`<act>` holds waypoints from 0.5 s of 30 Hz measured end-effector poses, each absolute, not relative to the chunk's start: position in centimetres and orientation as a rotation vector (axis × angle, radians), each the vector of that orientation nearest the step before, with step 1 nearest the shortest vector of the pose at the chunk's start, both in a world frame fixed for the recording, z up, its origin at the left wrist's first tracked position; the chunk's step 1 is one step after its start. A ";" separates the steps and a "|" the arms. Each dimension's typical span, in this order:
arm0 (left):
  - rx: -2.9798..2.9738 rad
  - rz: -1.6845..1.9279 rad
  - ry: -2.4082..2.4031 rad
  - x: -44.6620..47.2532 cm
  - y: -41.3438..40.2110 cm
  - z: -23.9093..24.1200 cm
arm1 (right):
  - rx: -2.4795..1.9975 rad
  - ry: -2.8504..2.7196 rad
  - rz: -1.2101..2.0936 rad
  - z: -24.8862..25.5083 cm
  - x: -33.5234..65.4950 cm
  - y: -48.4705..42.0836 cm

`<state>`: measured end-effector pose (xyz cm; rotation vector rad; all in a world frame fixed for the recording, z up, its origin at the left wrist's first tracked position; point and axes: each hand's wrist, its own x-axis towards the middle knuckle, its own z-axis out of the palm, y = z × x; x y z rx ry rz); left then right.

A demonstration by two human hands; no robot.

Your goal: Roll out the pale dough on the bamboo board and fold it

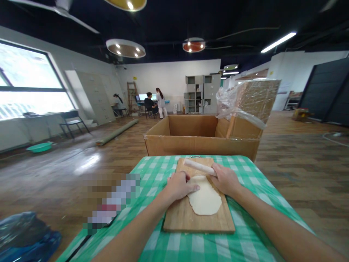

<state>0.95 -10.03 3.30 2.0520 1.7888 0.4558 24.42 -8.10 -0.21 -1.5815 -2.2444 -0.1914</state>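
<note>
A flat, uneven sheet of rolled dough (205, 198) lies on a wooden cutting board (174, 220). My left hand (179, 185) is at the dough's upper left edge, its thumb on top and its fingers curled at the rim; the undersides of these fingers are hidden. In my right hand (225, 178) is one end of a pale wooden rolling pin (199, 166). The pin slants to the left across the far part of the board, beyond the dough.
The board rests on a green and white checked tablecloth (251, 218). On the left edge lies a blurred-out object (114, 203) with a dark cable. Behind the table stands a large open cardboard box (196, 145). Several people are at the far wall.
</note>
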 end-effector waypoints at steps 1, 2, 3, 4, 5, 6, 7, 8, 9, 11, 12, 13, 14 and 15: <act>2.056 0.466 1.768 0.9 -10.1 3.2 | -1.582 -2.245 -0.194 -0.2 24.4 -8.1; 2.066 0.482 1.737 0.8 -10.1 3.1 | -1.581 -2.245 -0.199 -0.2 24.4 -8.1; 2.077 0.510 1.694 0.8 -10.1 3.0 | -1.580 -2.246 -0.202 -0.2 24.4 -8.1; 2.083 0.550 1.640 0.7 -10.1 2.8 | -1.581 -2.246 -0.206 -0.3 24.4 -8.1; 2.081 0.595 1.579 0.7 -10.1 2.7 | -1.582 -2.246 -0.209 -0.3 24.4 -8.1; 2.071 0.637 1.520 0.7 -10.1 2.5 | -1.584 -2.246 -0.212 -0.3 24.4 -8.1; 2.057 0.671 1.475 0.7 -10.1 2.4 | -1.587 -2.247 -0.213 -0.3 24.4 -8.0; 2.046 0.690 1.447 0.7 -10.1 2.4 | -1.589 -2.249 -0.213 -0.3 24.4 -8.0; 2.047 0.688 1.431 0.7 -10.1 2.3 | -1.590 -2.251 -0.214 -0.3 24.4 -8.0; 2.082 0.634 1.409 0.7 -10.2 2.4 | -1.596 -2.254 -0.214 -0.3 24.4 -8.0; 2.104 0.598 1.404 0.7 -10.3 2.5 | -1.602 -2.254 -0.214 -0.4 24.4 -7.9; 2.121 0.563 1.401 0.8 -10.4 2.6 | -1.606 -2.253 -0.214 -0.4 24.4 -7.9; 2.132 0.533 1.406 0.9 -10.5 2.7 | -1.607 -2.254 -0.214 -0.4 24.4 -7.9; 2.140 0.510 1.417 0.9 -10.7 2.8 | -1.603 -2.256 -0.213 -0.4 24.4 -7.9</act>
